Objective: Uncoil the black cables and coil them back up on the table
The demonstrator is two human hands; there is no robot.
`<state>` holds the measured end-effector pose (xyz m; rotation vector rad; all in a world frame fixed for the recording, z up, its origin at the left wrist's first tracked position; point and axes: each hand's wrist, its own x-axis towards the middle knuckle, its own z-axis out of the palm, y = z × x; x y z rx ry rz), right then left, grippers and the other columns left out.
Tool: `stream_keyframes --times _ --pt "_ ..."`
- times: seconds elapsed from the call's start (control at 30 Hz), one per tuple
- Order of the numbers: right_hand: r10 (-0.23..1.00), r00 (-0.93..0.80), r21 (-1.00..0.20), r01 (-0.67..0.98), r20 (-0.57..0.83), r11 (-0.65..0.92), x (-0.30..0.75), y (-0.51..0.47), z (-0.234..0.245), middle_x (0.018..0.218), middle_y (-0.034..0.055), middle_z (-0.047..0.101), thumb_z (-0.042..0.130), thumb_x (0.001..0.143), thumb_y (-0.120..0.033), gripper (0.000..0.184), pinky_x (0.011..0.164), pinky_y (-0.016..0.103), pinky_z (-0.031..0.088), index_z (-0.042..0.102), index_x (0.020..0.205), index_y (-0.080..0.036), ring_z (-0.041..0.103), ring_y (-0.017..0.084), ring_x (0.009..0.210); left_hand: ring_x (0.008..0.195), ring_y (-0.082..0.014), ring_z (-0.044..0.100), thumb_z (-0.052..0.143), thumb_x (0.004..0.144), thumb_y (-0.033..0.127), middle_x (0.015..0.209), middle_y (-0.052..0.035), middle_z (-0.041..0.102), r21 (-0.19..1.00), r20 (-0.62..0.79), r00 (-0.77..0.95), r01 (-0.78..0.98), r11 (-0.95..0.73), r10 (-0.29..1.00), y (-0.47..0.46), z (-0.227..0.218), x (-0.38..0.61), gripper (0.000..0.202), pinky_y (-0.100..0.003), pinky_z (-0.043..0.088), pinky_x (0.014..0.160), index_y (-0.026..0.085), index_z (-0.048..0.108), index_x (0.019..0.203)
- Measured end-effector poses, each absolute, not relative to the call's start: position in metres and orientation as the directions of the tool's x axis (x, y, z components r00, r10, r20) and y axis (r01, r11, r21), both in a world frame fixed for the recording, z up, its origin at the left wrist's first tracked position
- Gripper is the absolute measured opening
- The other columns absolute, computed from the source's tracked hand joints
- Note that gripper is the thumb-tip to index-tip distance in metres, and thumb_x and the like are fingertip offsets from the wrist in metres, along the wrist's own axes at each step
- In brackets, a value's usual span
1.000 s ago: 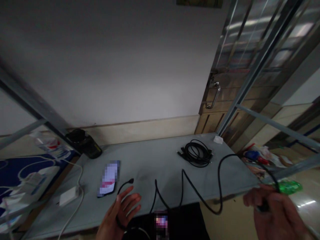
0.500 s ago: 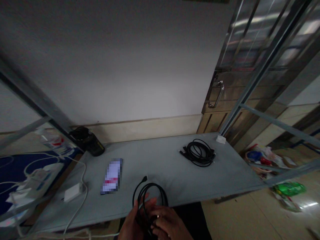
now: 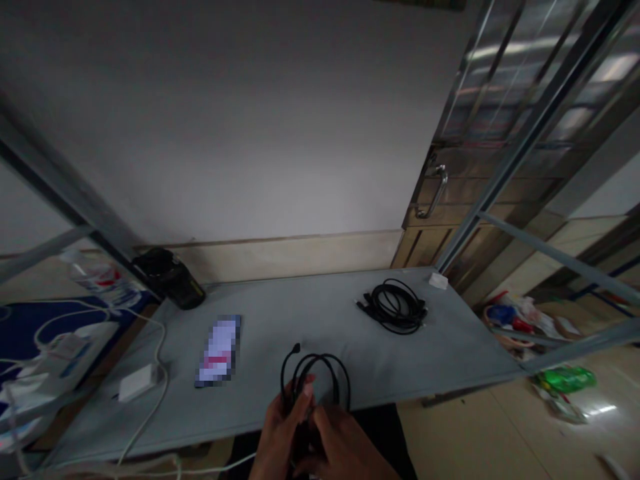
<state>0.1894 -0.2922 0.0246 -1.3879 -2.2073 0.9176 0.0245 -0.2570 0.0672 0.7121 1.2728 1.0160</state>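
A looped black cable (image 3: 327,359) is held between my two hands at the front edge of the grey table (image 3: 280,313). My left hand (image 3: 285,423) is closed around the loops on their left side, thumb pressed on them. One plug end of the cable sticks up and away from me, above the left fingers. My right hand (image 3: 337,437) is closed on the lower right part of the same cable, its fingers curled close to the left thumb. The lower part of the coil is hidden by the hands. Farther back lies a coiled bundle of black cables (image 3: 395,305).
A phone (image 3: 219,350) with a lit screen lies left of my hands. Beyond it stands a black cylindrical container (image 3: 173,279). A white adapter (image 3: 137,382) and white cord are at far left. Metal posts (image 3: 500,180) rise at the table's ends. A green bottle (image 3: 567,379) lies on the floor.
The looped cable and both hands have shifted slightly right. My left thumb has come down over the loops, and the hands have drawn closer together. The view has moved a little.
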Motion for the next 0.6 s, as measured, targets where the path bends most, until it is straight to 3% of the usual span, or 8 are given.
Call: stream_keyframes --times 0.07,0.13,0.23,0.3,0.43,0.6 --pt "0.912 -0.411 -0.659 0.685 0.004 0.311 0.192 -0.292 0.023 0.142 0.0107 0.077 0.096 0.092 -0.039 0.085 0.106 0.037 0.061 0.051 0.164 -0.025 0.077 0.031 0.126 0.104 -0.0315 0.079 0.097 0.075 0.071 0.112 -0.0132 0.085 0.934 -0.344 0.004 -0.1 0.343 0.939 -0.246 0.064 0.019 0.076 -0.036 0.064 0.089 0.016 0.086 0.125" --pt "0.906 -0.412 -0.572 0.721 0.101 0.391 0.197 -0.288 0.022 0.135 0.0081 0.079 0.091 0.097 -0.035 0.068 0.106 0.038 0.062 0.058 0.156 -0.026 0.078 0.03 0.122 0.111 -0.0345 0.079 0.096 0.073 0.069 0.115 -0.014 0.085 0.968 -0.252 -0.015 -0.006 0.252 0.968 -0.233 0.059 0.012 0.073 -0.041 0.062 0.101 0.016 0.084 0.122" --pt "0.85 -0.464 -0.415 0.742 0.249 0.526 0.208 -0.276 0.022 0.119 0.0042 0.079 0.087 0.101 -0.031 0.031 0.111 0.042 0.061 0.072 0.128 -0.025 0.077 0.027 0.113 0.102 -0.036 0.08 0.092 0.072 0.064 0.106 -0.0133 0.084 0.979 -0.16 -0.01 0.126 0.16 0.987 -0.214 0.048 0.001 0.082 -0.048 0.063 0.101 0.014 0.075 0.135" --pt "0.831 -0.47 -0.34 0.761 0.297 0.552 0.216 -0.265 0.024 0.114 0.0036 0.075 0.086 0.101 -0.026 0.02 0.117 0.045 0.059 0.073 0.117 -0.024 0.073 0.025 0.115 0.1 -0.0367 0.08 0.089 0.075 0.061 0.105 -0.0135 0.084 0.97 -0.119 0.011 0.214 0.114 0.993 -0.205 0.039 -0.004 0.084 -0.052 0.063 0.101 0.014 0.071 0.142" --pt "0.843 -0.429 -0.28 0.808 0.324 0.519 0.234 -0.246 0.027 0.115 0.0042 0.069 0.083 0.099 -0.015 0.019 0.127 0.052 0.052 0.076 0.113 -0.026 0.067 0.024 0.119 0.113 -0.0389 0.079 0.079 0.084 0.056 0.12 -0.0177 0.082 0.935 0.03 0.008 0.354 -0.03 1.0 -0.194 0.019 -0.01 0.067 -0.058 0.06 0.111 0.016 0.072 0.137" --pt "0.86 -0.348 -0.304 0.83 0.374 0.468 0.256 -0.232 0.009 0.159 0.0107 0.056 0.074 0.096 0.0 0.035 0.124 0.048 0.057 0.081 0.116 -0.027 0.049 0.031 0.157 0.135 -0.0425 0.071 0.072 0.095 0.051 0.14 -0.0229 0.074 0.85 0.247 0.018 0.476 -0.226 0.969 -0.194 -0.006 -0.014 0.064 -0.065 0.054 0.121 0.015 0.067 0.147"
